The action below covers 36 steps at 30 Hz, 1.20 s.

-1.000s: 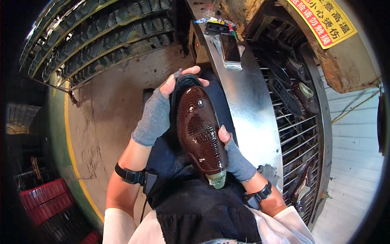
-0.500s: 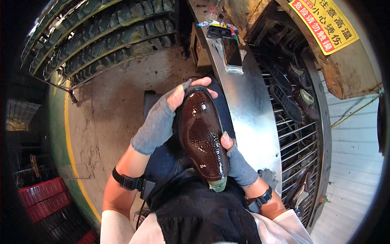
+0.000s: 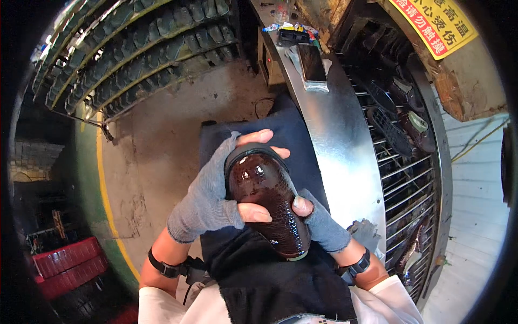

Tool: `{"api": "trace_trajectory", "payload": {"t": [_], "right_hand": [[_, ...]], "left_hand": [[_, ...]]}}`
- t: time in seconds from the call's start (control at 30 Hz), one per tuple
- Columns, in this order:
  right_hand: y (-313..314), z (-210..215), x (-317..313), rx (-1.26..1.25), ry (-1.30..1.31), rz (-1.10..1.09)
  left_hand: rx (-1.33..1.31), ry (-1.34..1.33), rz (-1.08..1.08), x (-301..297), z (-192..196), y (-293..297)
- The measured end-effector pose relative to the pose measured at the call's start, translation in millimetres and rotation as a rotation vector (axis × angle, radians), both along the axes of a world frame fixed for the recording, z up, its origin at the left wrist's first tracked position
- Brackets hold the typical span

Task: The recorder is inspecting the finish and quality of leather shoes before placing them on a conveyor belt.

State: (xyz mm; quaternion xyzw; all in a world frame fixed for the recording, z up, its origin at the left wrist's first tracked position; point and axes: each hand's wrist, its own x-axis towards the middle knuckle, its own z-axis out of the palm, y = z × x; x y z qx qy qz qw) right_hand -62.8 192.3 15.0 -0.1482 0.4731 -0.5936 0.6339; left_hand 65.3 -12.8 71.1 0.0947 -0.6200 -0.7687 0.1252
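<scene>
A glossy dark brown shoe (image 3: 258, 181) with a scale-like pattern and a black sole edge is held over my lap, toe pointing away from me. My left hand (image 3: 216, 189), in a grey fingerless glove, wraps the toe end, thumb across the upper and fingers around the front. My right hand (image 3: 318, 221), gloved the same way, grips the right side near the heel with its thumb on top. A sliver of pale green, part of what fills the shoe, shows at the heel end. The sole underneath is hidden.
To the right runs a metal ledge (image 3: 345, 156) bearing a phone (image 3: 313, 63). Beyond it, a barred conveyor (image 3: 402, 178) carries several shoes. A rack (image 3: 135, 54) of dark shoe-shaped pieces stands at far left. Red crates (image 3: 70, 262) sit lower left. A yellow warning sign (image 3: 438, 27) hangs upper right.
The shoe has tilted and come nearer, its toe lower in view. My left thumb has moved from the toe edge onto the upper. Less of the pale green heel end shows.
</scene>
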Motion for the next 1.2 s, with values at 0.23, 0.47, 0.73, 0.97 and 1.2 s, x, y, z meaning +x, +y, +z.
{"api": "trace_trajectory", "payload": {"t": [0.23,0.47,0.73,0.97,1.2], "right_hand": [[-5,6,-25,-0.276,0.029,0.236],[50,2,-25,0.002,-0.402,-0.015],[24,70,-124,-0.093,0.570,-0.048],[-21,47,-104,-0.103,0.891,0.330],[-40,67,-80,-0.131,1.255,0.336]], "left_hand": [[0.042,0.156,0.144,20,16,5],[0.067,0.370,0.365,20,4,-5],[0.054,0.072,-0.056,-29,-27,35],[0.030,0.033,0.280,-48,-85,46],[-0.138,0.068,0.492,-36,-75,58]]}}
